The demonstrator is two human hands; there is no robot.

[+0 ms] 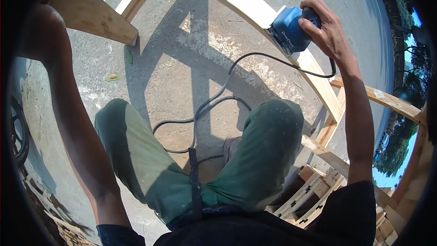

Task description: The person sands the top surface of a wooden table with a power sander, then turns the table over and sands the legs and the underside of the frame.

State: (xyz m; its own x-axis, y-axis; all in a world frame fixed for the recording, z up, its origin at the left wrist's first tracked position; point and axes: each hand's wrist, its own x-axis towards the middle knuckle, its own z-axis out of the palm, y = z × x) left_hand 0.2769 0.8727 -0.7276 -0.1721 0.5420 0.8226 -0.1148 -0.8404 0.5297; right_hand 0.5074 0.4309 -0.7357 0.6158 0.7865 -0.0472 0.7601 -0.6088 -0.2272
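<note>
My right hand (330, 32) grips the dark knob of a blue electric sander (291, 29), fingers curled over its top. The sander sits on the upper face of a pale curved wooden frame piece (255, 7), and its black cord (227, 77) loops down to the ground between my knees. At the upper left, my left hand (43, 32) is by a wide wooden board (93, 11) with knots near its squared end. Its fingers are lost in the dark edge of the view.
Slatted wooden pieces (314, 196) are stacked by my right side. A timber rail (387, 100) runs off to the right. Concrete ground (168, 82) bears shadows and a few leaves. A dark round object (19, 132) stands at the left edge; trees (396, 150) show beyond.
</note>
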